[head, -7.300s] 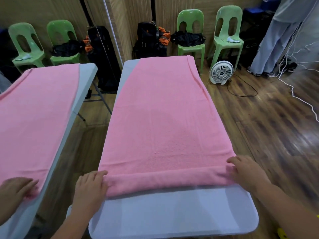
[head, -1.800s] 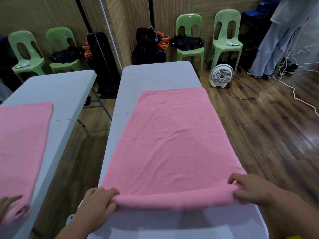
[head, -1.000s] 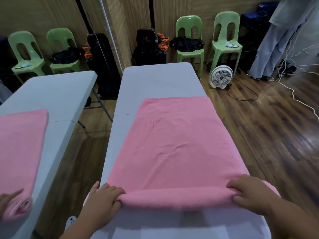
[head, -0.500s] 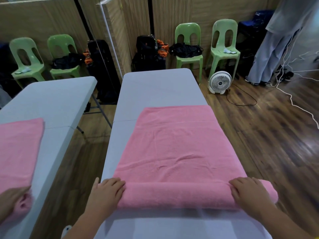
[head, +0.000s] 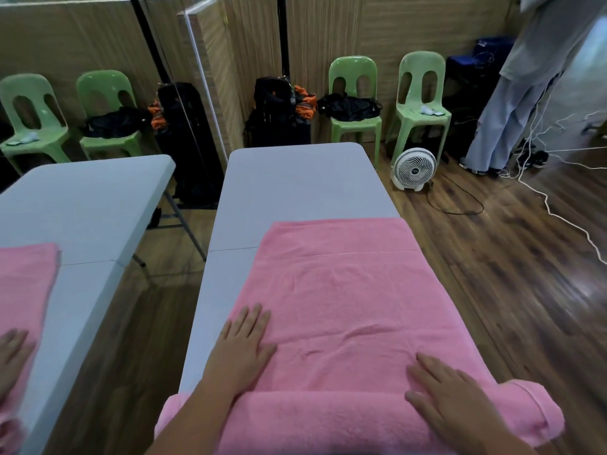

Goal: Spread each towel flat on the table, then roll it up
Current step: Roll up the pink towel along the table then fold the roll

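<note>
The pink towel [head: 345,307] lies lengthwise on the pale grey folding table [head: 295,178], its near end wound into a thick roll [head: 328,418] that runs across the table's width, while the rest stretches away flat with a few shallow wrinkles and a stitched band near its far edge. The towel sits toward the table's right side and hides that edge, leaving a strip of bare tabletop on the left and the far end of the table uncovered. The left hand [head: 244,349] presses palm down on the flat cloth just beyond the roll, fingers straight and slightly spread, its forearm crossing over the roll. The right hand [head: 450,399] rests palm down on the roll near its right end, fingers straight and reaching onto the flat cloth; neither hand pinches the fabric. To the left a mirror panel [head: 98,44] reflects the table, the towel and a hand. Beyond the table's far end stand black luggage [head: 277,116] and two green plastic chairs, one [head: 353,126] bearing a black bag [head: 348,108], the other [head: 423,103] a few small items. A white floor fan [head: 414,169] sits on the wooden floor [head: 509,274] beside the table, its black cord [head: 460,205] looping nearby. At the far right a person in pale trousers [head: 512,103] stands among white cables [head: 558,208].
</note>
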The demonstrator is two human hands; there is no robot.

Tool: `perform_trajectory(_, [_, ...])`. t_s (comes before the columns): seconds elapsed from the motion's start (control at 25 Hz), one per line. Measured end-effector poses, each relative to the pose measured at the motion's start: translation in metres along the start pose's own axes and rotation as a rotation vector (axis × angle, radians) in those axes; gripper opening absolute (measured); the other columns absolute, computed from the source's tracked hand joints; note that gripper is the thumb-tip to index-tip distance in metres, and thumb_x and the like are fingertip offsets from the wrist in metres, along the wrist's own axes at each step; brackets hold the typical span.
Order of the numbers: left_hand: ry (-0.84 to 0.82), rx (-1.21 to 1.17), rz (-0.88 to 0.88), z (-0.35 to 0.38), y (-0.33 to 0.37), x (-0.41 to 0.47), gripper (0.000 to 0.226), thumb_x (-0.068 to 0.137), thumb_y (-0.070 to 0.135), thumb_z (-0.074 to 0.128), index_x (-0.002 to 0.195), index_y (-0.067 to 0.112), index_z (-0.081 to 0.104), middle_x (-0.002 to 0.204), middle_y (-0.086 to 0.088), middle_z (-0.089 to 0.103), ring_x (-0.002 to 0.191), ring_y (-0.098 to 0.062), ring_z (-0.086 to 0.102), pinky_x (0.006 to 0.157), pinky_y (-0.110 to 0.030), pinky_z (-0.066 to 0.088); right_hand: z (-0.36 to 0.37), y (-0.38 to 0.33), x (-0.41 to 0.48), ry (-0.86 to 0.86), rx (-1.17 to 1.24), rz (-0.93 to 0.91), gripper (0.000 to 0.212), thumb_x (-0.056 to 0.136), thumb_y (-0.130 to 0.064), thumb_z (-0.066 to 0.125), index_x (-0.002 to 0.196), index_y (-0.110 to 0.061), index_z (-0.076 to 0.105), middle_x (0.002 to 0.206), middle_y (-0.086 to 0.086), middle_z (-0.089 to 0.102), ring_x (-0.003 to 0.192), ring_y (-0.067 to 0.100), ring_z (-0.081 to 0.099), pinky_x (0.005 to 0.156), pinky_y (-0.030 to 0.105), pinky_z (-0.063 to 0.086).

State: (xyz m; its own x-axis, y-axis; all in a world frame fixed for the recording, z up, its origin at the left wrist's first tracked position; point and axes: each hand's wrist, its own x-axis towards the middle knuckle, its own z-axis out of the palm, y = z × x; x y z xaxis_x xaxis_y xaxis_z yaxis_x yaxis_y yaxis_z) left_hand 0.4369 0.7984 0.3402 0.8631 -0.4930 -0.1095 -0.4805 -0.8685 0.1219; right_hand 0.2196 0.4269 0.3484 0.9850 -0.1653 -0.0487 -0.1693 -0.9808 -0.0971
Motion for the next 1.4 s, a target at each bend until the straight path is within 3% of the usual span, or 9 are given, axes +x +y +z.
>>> perform_trajectory(0.28, [0.097,0.001,-0.157,0.017,-0.037,-0.048,0.072,0.095,0.071,0.02,0.157,0.034,0.015,0.164,0.007,0.014,0.151,-0.017,0.014,0.119,-0.037,0.006,0.003,-0.019,0.007,-0.072,0.04,-0.079,0.065,0.087,-0.072,0.034,0.129,-0.031,0.061,0.14,-0.001,0.057,0.123,0.017,0.058,0.099,0.037,0.046])
perform_trajectory(0.4, [0.042,-0.04,-0.242,0.017,-0.04,-0.078,0.074,0.094,0.07,0.02,0.156,0.029,0.024,0.163,0.003,0.023,0.148,-0.02,0.022,0.117,-0.039,0.01,-0.001,-0.026,0.007,-0.183,0.081,-0.101,0.066,0.084,-0.074,0.037,0.131,-0.033,0.059,0.142,-0.001,0.055,0.129,0.016,0.053,0.112,0.029,0.013])
perform_trajectory(0.52, [0.045,-0.072,-0.293,0.023,-0.033,-0.1,0.074,0.094,0.068,0.022,0.154,0.026,0.031,0.161,0.001,0.028,0.148,-0.02,0.023,0.117,-0.037,0.006,0.002,-0.018,0.006,-0.092,0.089,-0.187,0.068,0.076,-0.074,0.047,0.133,-0.037,0.051,0.152,-0.01,0.04,0.145,0.002,0.021,0.113,0.022,0.0])
perform_trajectory(0.6, [0.07,-0.051,-0.281,0.019,-0.028,-0.101,0.073,0.094,0.069,0.021,0.154,0.028,0.031,0.161,0.003,0.027,0.148,-0.02,0.025,0.117,-0.038,0.011,0.004,-0.011,0.014,-0.092,0.121,-0.219,0.062,0.08,-0.079,0.039,0.128,-0.041,0.052,0.148,-0.011,0.043,0.14,0.0,0.028,0.112,0.021,0.014])
perform_trajectory(0.72, [0.197,-0.2,-0.454,-0.003,-0.033,-0.096,0.069,0.094,0.063,0.037,0.151,0.024,0.036,0.157,-0.002,0.037,0.141,-0.025,0.037,0.113,-0.043,0.031,-0.025,-0.016,0.064,-0.206,0.073,-0.243,0.064,0.077,-0.088,0.028,0.09,-0.038,0.065,0.099,-0.012,0.067,0.096,0.007,0.059,0.087,0.033,0.051])
perform_trajectory(0.88, [0.262,-0.449,-0.762,-0.028,-0.065,-0.089,0.056,0.089,0.041,0.063,0.139,0.018,0.052,0.132,-0.005,0.056,0.113,-0.022,0.057,0.092,-0.037,0.047,-0.089,-0.092,0.168,-0.179,0.033,-0.476,0.054,0.082,-0.07,0.03,0.107,-0.034,0.061,0.106,-0.013,0.064,0.1,0.014,0.059,0.08,0.033,0.047])
perform_trajectory(1.0, [0.253,-0.456,-0.725,-0.034,-0.069,-0.076,0.043,0.082,0.046,0.068,0.12,0.028,0.063,0.106,0.01,0.057,0.086,-0.009,0.058,0.072,-0.03,0.048,-0.105,-0.201,0.247,-0.196,-0.015,-0.735,0.035,0.091,-0.041,0.051,0.124,-0.029,0.059,0.125,-0.004,0.062,0.115,0.022,0.055,0.089,0.035,0.047])
perform_trajectory(1.24, [0.308,-0.461,-0.746,-0.011,-0.069,-0.056,0.027,0.08,0.049,0.065,0.103,0.034,0.061,0.094,0.013,0.05,0.08,-0.01,0.056,0.069,-0.036,0.05,-0.046,-0.36,0.332,-0.14,-0.292,-0.972,0.056,0.086,-0.005,0.053,0.14,-0.022,0.046,0.146,-0.001,0.045,0.134,0.025,0.038,0.097,0.044,0.046])
perform_trajectory(1.4, [0.389,-0.527,-0.757,-0.007,-0.07,-0.053,0.016,0.083,0.045,0.068,0.089,0.036,0.057,0.088,0.013,0.049,0.076,-0.008,0.053,0.065,-0.033,0.048,-0.021,-0.379,0.35,-0.04,-0.371,-1.055,0.025,0.087,-0.011,0.054,0.109,-0.02,0.063,0.111,0.003,0.062,0.105,0.025,0.055,0.085,0.037,0.045])
